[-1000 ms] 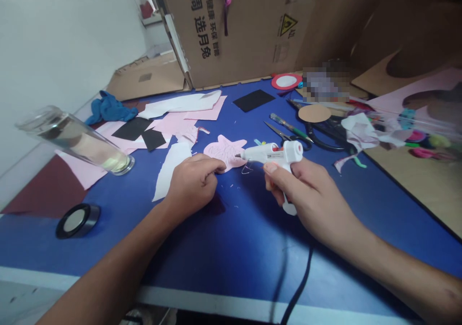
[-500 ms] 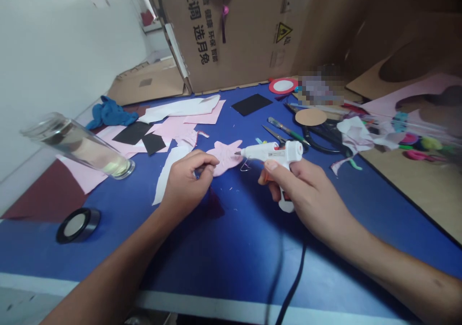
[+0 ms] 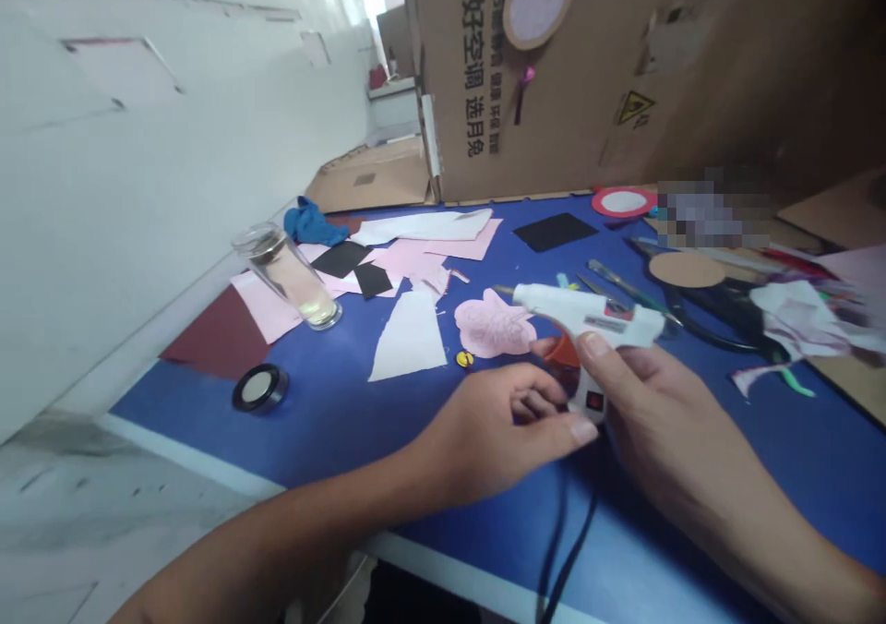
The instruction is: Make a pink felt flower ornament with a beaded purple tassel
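Note:
My right hand (image 3: 651, 412) is closed around a white glue gun (image 3: 588, 315) with an orange trigger, its nozzle pointing left. Close to the bottom of its handle is my left hand (image 3: 512, 421), with fingers loosely curled and thumb apart from them. The thumb tip reaches the handle; whether it presses on it I cannot tell. Nothing shows in the left fingers. Beyond the hands, a pink flower-like cut-out (image 3: 495, 326) with drawn lines lies flat on the blue table. A small yellow bell-like piece (image 3: 464, 359) sits at its lower left edge.
At left stand a glass of pale liquid (image 3: 294, 282) and a roll of black tape (image 3: 259, 389). White scrap (image 3: 410, 338) and a black sheet (image 3: 555, 232) lie beyond. Pliers (image 3: 712, 333) and crumpled scraps (image 3: 796, 319) are at right. A cardboard box (image 3: 554, 144) rises behind.
My left hand has left the pink cut-out and come right, to the glue gun's handle. The yellow piece now shows beside the cut-out. The view has swung left.

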A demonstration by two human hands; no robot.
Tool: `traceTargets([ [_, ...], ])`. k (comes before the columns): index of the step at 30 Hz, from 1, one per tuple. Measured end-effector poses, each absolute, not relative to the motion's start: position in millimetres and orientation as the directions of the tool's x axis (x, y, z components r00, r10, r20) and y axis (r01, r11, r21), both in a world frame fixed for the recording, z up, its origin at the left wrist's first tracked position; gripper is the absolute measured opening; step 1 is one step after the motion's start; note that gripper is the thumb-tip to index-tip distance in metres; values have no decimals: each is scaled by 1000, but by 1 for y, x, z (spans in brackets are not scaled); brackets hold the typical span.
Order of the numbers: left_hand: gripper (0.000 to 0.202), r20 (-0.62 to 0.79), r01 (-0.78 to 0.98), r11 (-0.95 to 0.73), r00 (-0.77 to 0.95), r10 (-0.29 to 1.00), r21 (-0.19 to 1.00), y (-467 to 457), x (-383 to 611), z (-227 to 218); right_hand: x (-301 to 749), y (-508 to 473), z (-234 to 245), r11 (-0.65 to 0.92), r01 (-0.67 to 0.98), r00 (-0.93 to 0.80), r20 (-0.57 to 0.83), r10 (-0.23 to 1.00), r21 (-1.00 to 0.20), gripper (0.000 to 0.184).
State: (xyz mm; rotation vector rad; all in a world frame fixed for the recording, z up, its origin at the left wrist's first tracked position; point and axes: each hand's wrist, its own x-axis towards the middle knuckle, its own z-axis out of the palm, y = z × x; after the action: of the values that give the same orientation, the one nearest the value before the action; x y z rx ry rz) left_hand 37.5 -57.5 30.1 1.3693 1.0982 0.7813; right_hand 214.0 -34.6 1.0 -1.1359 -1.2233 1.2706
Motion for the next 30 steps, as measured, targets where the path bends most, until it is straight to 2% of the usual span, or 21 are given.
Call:
traceTargets([
  [3,23,-132,19,132,277,952,991,-72,39,24,188,-40,11,-89,-171,-88,-75,993,-981,54],
  [7,27,-90,-30,94,126,988,995,-86,28,15,142,-50,24,-89,-308,-135,-49,990,-947,60],
  [9,26,-81,1,81,46,996,997,-93,18,13,122,-54,27,-76,-340,-171,-17,985,-937,55],
  [11,26,-60,118,62,-16,998,991,-100,0,15,113,-53,25,-86,-313,-272,3,962,-946,49],
  [14,35,-101,325,117,-68,993,939,-104,-39,20,129,-30,14,-49,-181,-350,18,937,-982,48],
  [17,42,-85,549,142,-128,988,824,-97,-88,24,172,15,1,74,86,-186,57,981,-993,53],
  [19,48,-84,649,172,-164,983,741,-86,-120,23,201,45,-6,141,346,-27,140,990,-927,47],
  [21,51,-69,714,179,-181,981,677,-74,-146,20,221,66,-11,124,627,-10,152,988,-769,47],
  [25,55,-137,795,182,-126,983,578,-57,-174,17,228,81,-18,115,721,-41,123,992,-683,46],
  [30,58,-130,865,128,-73,989,486,-55,-171,24,219,81,-22,134,773,-93,98,991,-620,46],
])
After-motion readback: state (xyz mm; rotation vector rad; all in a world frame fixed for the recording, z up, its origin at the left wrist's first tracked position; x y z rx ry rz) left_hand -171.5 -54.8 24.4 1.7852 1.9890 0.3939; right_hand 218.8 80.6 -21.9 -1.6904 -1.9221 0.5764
